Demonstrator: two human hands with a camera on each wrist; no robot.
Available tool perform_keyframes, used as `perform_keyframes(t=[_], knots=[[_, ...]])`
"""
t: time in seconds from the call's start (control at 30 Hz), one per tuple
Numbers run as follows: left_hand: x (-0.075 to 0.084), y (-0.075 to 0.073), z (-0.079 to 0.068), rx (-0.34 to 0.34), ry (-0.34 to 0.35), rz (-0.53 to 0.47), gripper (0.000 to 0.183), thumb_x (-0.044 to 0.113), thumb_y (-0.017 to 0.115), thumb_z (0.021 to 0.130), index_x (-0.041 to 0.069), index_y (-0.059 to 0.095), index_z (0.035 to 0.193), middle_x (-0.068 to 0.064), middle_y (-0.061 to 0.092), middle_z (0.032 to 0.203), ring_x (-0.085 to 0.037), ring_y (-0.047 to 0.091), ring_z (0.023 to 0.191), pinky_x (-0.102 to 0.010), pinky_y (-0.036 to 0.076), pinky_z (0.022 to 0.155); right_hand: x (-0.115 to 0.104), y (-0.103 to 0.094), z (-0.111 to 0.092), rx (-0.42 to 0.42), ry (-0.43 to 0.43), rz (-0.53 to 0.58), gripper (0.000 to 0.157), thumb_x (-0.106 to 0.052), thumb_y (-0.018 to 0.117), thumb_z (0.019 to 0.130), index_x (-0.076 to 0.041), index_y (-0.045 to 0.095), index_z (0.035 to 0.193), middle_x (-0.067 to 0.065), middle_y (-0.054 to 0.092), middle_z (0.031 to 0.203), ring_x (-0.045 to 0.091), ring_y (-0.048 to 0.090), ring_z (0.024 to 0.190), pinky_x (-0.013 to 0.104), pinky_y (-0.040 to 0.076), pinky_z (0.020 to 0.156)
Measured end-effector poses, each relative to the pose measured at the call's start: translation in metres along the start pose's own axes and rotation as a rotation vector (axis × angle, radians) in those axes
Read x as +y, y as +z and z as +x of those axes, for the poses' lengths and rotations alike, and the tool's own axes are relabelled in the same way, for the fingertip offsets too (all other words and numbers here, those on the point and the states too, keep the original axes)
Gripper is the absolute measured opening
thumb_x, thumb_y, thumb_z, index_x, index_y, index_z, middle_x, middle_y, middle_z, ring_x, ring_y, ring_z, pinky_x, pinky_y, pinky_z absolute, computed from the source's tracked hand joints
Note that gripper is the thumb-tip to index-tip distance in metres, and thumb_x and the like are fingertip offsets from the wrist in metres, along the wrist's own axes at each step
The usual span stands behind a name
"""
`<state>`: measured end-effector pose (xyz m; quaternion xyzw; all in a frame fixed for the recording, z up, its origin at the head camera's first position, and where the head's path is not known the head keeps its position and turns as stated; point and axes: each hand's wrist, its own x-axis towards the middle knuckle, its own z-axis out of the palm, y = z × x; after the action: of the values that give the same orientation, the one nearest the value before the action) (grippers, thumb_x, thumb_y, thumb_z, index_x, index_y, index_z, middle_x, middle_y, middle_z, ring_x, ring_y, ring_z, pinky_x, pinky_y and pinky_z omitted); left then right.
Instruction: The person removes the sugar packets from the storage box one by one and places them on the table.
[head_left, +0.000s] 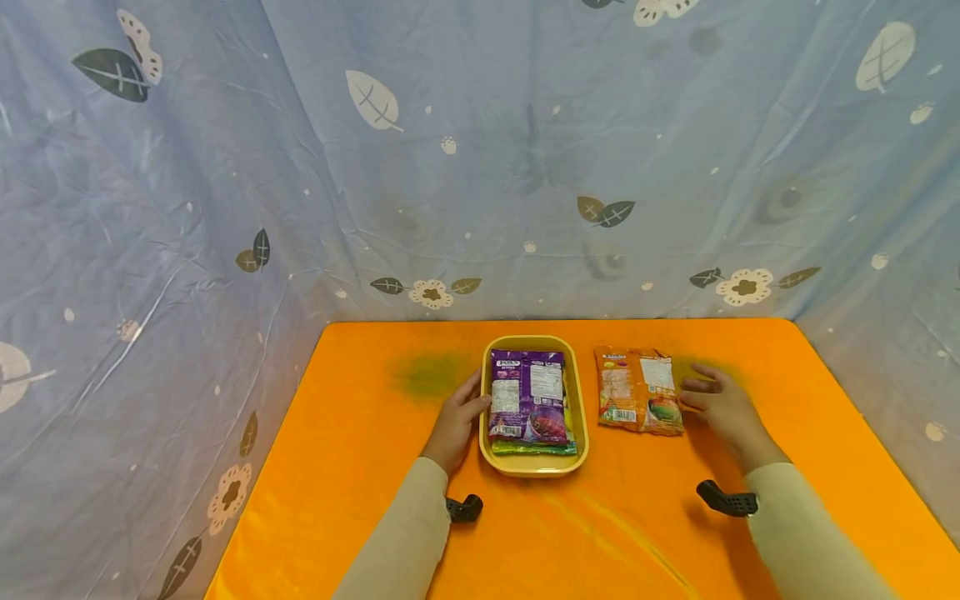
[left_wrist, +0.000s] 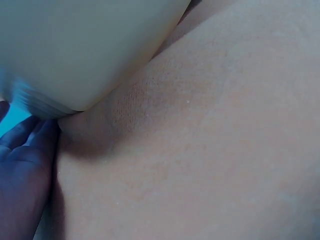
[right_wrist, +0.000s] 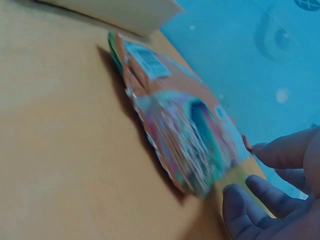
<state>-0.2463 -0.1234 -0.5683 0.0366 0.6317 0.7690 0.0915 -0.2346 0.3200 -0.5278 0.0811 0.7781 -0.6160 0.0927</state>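
A yellow plastic tray (head_left: 534, 471) stands on the table, with a purple candy bag (head_left: 527, 396) lying on top of a green bag (head_left: 517, 448) inside it. At its left side, my left hand (head_left: 456, 423) holds the tray, thumb at the rim and fingers along the outer wall. To the right of the tray lies an orange candy bag (head_left: 640, 392), back face up. My right hand (head_left: 727, 412) is beside that bag's right edge, fingers spread apart; in the right wrist view one fingertip (right_wrist: 257, 148) is at the bag's corner, and whether it touches cannot be told.
An orange cloth (head_left: 360, 467) covers the table and has darker greenish patches near the back. Blue patterned curtains (head_left: 487, 167) stand behind and at both sides. Black wrist straps (head_left: 727, 500) sit at both sleeve cuffs.
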Motion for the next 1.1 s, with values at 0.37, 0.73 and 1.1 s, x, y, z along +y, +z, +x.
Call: perform_keyframes(t=[0.37,0.73,1.1], knots=[[0.002,-0.001,-0.001,0.011,-0.010,-0.001,0.061,0.014,0.060,0.113,0.014,0.040,0.171,-0.013,0.044,0.169,-0.030,0.043,0.153,-0.043,0.038,0.123,0.008,-0.034,-0.014,0.044,0.035,0.029,0.087,-0.016,0.064,0.113,0.003,0.005,0.173,0.011,0.054,0.148,-0.001,0.068,0.103,0.026,0.060,0.089],[0.003,0.002,-0.001,0.010,-0.017,0.002,0.061,0.012,0.059,0.113,0.014,0.040,0.171,-0.012,0.043,0.169,-0.030,0.042,0.154,-0.044,0.038,0.123,-0.009,-0.023,-0.014,0.029,-0.002,0.102,0.085,-0.027,0.057,0.116,0.001,0.000,0.173,0.037,0.020,0.168,0.004,0.070,0.107,0.029,0.062,0.092],[0.003,0.001,-0.001,0.011,-0.016,0.011,0.060,0.012,0.058,0.113,0.013,0.040,0.171,-0.012,0.044,0.168,-0.029,0.042,0.154,-0.042,0.037,0.123,-0.047,0.003,-0.017,-0.022,-0.021,0.161,0.097,-0.047,0.062,0.111,-0.006,0.002,0.176,0.035,0.009,0.173,0.009,0.070,0.116,0.037,0.061,0.096]])
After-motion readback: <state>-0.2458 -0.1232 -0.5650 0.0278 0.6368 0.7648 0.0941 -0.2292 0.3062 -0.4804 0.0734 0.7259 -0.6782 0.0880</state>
